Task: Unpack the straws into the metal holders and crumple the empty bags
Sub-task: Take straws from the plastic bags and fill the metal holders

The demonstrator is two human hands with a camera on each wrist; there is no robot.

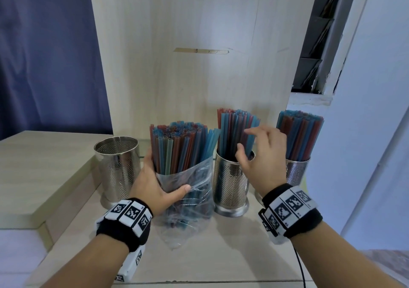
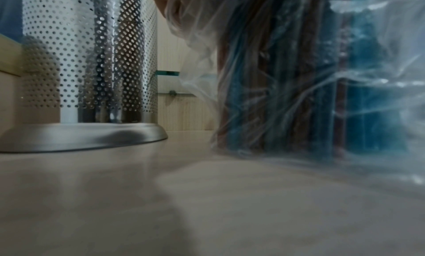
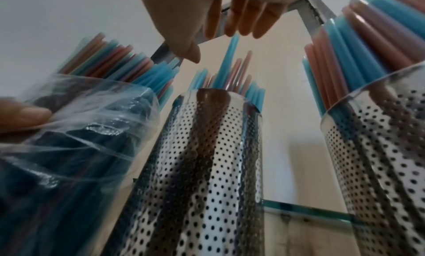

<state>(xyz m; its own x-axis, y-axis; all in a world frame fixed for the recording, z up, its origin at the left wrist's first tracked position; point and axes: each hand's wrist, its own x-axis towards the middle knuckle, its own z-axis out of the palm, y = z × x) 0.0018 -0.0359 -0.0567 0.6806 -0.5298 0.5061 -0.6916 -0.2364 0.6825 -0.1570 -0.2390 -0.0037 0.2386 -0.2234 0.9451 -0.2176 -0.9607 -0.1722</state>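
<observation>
My left hand grips a clear plastic bag that stands on the counter, thumb in front and fingers behind. Red and blue straws stick out of its open top. An empty perforated metal holder stands to the left of the bag. The middle holder is partly filled with straws. My right hand hovers over it with loose, spread fingers at the straw tips, holding nothing. A third holder at the right is packed with straws.
A pale wooden panel rises right behind the holders. A raised wooden step borders the counter on the left, and a white wall closes the right side. A glass shelf edge runs behind the holders. A black cable hangs from my right wrist.
</observation>
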